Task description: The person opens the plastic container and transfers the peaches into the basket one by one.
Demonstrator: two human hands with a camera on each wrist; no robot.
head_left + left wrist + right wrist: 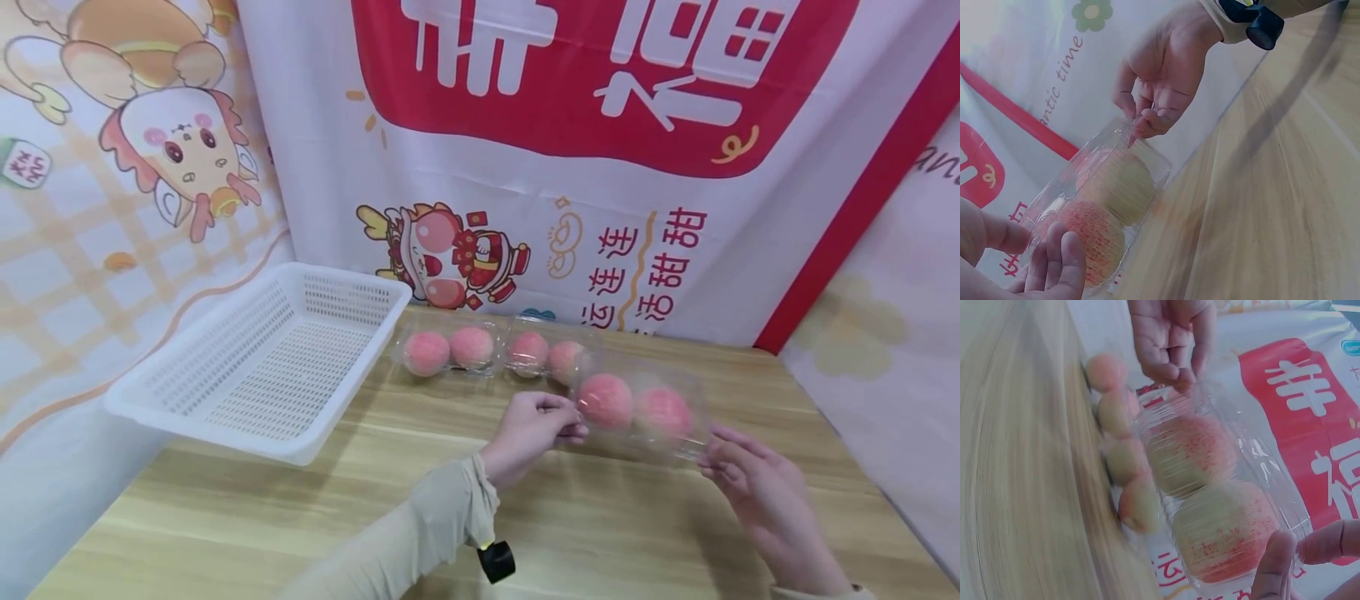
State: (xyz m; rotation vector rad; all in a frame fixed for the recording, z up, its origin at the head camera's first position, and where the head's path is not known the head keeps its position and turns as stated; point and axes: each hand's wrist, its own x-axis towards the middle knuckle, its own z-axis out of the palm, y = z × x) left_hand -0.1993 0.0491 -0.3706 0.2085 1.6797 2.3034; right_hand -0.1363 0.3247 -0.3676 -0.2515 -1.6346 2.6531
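My left hand (528, 435) and my right hand (765, 500) grip opposite ends of a clear plastic box of two peaches (637, 408), held off the table. Thumb and fingers of each hand pinch its edge, as both wrist views show. Inside the box (1210, 494), in the right wrist view, the pink and pale-green peaches lie one beside the other. Two more clear peach boxes, the left one (450, 350) and the middle one (545, 354), stand end to end at the back of the table, left of the held box. Each contains two peaches.
A white slotted plastic basket (352, 400) stands at the left of the wooden table (600, 533). Behind the table hangs a white and red printed cloth (480, 167). More printed cloth covers the left and right sides. A black wrist device (497, 562) is strapped at my left sleeve.
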